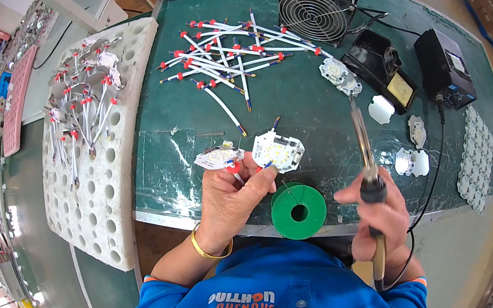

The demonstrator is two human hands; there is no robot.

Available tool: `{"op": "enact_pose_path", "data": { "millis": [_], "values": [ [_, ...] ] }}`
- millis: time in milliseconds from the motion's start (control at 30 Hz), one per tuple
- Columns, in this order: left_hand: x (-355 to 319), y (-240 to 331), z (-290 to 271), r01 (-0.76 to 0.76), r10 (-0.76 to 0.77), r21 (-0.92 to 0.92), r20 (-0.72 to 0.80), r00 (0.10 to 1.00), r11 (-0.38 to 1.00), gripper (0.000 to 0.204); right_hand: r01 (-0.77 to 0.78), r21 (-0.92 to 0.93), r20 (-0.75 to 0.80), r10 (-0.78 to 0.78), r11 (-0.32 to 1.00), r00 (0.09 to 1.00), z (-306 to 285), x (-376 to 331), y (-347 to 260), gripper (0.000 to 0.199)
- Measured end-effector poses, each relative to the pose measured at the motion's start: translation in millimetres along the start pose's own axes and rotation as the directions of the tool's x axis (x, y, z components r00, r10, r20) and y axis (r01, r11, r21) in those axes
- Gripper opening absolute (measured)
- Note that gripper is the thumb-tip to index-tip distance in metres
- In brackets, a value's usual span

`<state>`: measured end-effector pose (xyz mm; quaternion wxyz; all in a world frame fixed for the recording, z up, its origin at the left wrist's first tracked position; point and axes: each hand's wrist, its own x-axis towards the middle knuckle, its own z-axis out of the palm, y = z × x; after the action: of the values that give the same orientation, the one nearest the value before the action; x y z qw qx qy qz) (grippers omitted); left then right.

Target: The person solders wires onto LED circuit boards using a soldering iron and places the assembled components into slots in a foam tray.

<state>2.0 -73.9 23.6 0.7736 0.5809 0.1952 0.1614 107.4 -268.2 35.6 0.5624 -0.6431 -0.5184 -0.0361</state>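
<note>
My left hand is closed, thumb and fingertips pinched near a blue wire end at the lower edge of a white LED circuit board. A second LED circuit board, with a red grommet on its white cable, sits tilted against the same fingers. Wrapped in my right hand is a soldering iron. Its tip points up and away, close to a pair of LED boards on the bench. Between my hands, a green solder spool stands at the bench's front edge.
White cables with red grommets lie heaped behind my left hand. A fan, iron stand and black soldering station line the back. A white foam tray holds wired boards at left; a board panel lies right.
</note>
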Motion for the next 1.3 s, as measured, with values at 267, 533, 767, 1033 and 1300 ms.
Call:
{"op": "enact_pose_path", "data": {
  "millis": [267,533,767,1033,1300],
  "values": [
    [-9.2,-1.6,4.5,0.006,-0.006,-0.031,0.0,1.0,1.0,0.009,0.16,-0.014,0.007,-0.16,0.987,0.987,5.4,-29.0,-11.3,0.043],
    [-13.2,1.4,9.2,0.038,-0.039,-0.024,-0.033,0.999,0.999,0.008,0.101,0.012,0.087,-0.102,0.995,0.991,9.0,-30.4,-15.2,0.021],
    [-14.3,-2.0,4.3,0.001,0.0,-0.03,0.007,1.0,1.0,0.008,0.109,-0.04,0.075,-0.105,0.993,0.992,14.5,-28.4,-15.7,0.031],
    [-11.3,-1.5,5.4,-0.001,0.001,-0.03,0.002,1.0,1.0,0.01,0.129,-0.102,0.055,-0.124,0.986,0.991,17.8,-28.5,-12.1,0.033],
    [-12.1,-3.7,6.4,-0.005,0.004,-0.03,-0.014,1.0,1.0,0.011,0.195,-0.173,0.073,-0.185,0.965,0.98,20.1,-28.4,-9.4,0.031]
  ]
}}
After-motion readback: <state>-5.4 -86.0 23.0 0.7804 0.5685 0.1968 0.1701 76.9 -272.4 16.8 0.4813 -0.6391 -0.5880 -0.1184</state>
